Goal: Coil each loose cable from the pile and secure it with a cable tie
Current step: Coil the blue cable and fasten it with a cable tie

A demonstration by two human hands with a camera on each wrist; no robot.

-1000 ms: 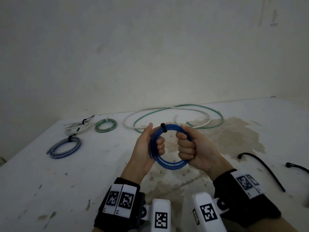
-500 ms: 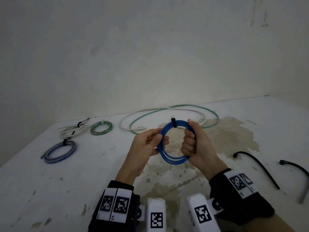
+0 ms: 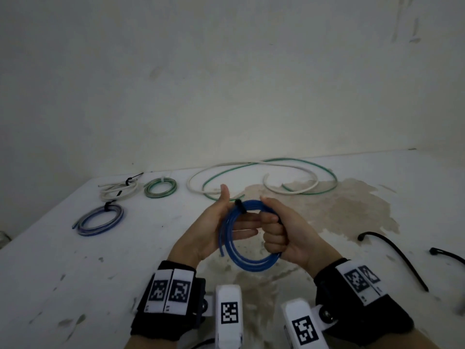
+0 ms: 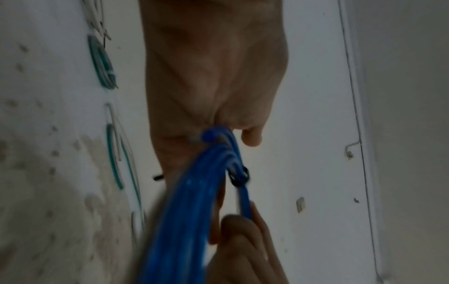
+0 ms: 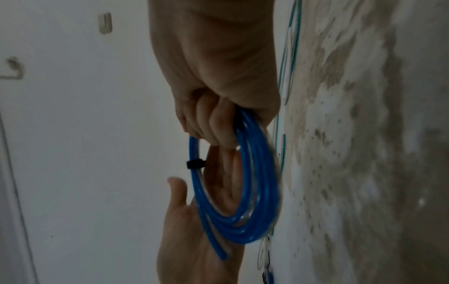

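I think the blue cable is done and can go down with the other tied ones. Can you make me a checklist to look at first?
1. Black tie is round the blue coil: ok.
2. Tie pulled tight enough: cannot tell.
3. Right hand grips the coil firmly, fingers curled round it: ok.
4. Left hand is out of the way: not ok, its straight fingers reach through the coil.
5. No loose end sticking out: not ok, one blue end pokes free at the left side.
6. Room on the table by the blue-grey coil, white bundle and green coil: ok.
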